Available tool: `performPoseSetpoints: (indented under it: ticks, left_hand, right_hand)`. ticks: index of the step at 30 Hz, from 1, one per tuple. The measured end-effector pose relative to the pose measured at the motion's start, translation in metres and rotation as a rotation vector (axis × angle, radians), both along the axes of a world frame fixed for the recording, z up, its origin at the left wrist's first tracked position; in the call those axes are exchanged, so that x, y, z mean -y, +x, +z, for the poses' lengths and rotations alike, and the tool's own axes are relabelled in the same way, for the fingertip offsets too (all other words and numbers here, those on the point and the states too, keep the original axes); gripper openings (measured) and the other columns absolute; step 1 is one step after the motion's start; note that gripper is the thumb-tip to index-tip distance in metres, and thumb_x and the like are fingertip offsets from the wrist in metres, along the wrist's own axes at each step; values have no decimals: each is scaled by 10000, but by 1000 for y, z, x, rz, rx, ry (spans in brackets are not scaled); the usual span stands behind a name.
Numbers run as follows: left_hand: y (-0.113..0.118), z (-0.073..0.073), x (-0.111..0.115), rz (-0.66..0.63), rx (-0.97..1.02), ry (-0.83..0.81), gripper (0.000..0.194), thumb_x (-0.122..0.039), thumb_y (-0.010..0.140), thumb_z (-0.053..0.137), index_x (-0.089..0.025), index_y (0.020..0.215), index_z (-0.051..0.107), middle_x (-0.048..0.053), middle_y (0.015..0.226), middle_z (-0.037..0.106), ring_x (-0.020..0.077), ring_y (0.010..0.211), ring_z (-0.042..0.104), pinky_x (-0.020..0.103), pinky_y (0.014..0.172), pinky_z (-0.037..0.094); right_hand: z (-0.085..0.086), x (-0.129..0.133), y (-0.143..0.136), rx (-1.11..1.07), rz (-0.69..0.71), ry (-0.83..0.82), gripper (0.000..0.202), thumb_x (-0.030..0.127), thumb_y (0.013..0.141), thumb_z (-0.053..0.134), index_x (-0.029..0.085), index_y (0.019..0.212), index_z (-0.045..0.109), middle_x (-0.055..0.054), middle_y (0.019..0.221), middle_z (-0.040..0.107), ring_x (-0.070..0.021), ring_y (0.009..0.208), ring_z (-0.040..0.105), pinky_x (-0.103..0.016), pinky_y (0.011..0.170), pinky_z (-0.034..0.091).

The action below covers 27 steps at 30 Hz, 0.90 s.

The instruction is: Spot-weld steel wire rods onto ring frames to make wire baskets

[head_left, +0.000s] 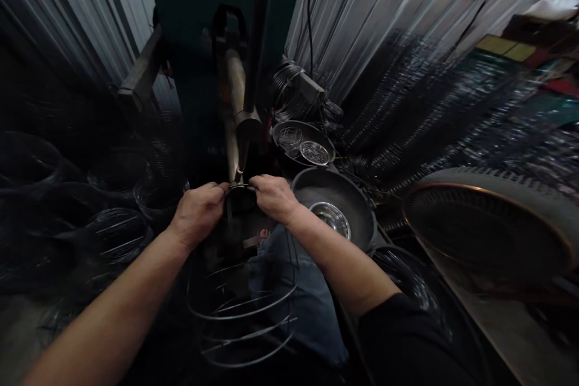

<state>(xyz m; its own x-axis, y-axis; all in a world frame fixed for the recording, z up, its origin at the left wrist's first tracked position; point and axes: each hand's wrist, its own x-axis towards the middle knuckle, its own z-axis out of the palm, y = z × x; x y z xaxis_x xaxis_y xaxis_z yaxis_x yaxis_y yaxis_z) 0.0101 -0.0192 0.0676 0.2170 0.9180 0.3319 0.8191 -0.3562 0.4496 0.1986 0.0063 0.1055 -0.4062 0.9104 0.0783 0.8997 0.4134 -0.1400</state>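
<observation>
Wire frame (246,315), pinched in both hands below a metal rod (244,151).
The left hand (201,211) and right hand (274,196) each grasp its top wire near the rod's tip; whether wire and tip touch, I cannot tell. Its rings show lower, between the forearms, over blue jeans (312,301). Rightward sits a basin (316,184) holding a shiny dish (332,220); beyond, a wire coil (286,96).

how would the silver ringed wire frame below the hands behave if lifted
The silver ringed wire frame would likely feel light, being mostly open gaps. Such thin wire may flex a little, and the rounded outline could let it roll.
</observation>
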Motion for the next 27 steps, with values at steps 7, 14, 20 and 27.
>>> performPoseSetpoints:
  ticks: [7,14,20,27]
  left_hand:
    - [-2,4,-12,21,37,29,350,-310,901,377,-149,922,688,83,829,653,189,775,633,286,739,488]
    - [4,15,-19,57,-16,-10,361,-289,886,361,-138,910,688,118,876,669,221,802,642,320,763,491]
    - [7,14,-25,57,-11,-38,322,-242,861,397,-151,927,698,112,925,686,215,876,652,305,817,494]
    - [6,12,-27,52,-37,-37,340,-273,885,398,-159,961,709,110,948,695,221,889,652,314,840,492]
  right_hand:
    - [5,-22,-3,-25,48,-2,272,263,932,465,197,1052,700,-64,960,701,-183,878,634,-254,726,396]
    - [5,-38,-2,-57,79,-17,246,251,914,494,188,1010,712,-71,984,709,-178,921,631,-236,768,408]
    - [7,-41,1,-85,54,-48,272,168,881,499,197,1056,705,-67,1031,718,-179,960,632,-226,800,422]
    - [4,-41,1,-90,50,-49,282,162,878,492,189,1066,701,-80,1052,717,-192,977,633,-241,823,427]
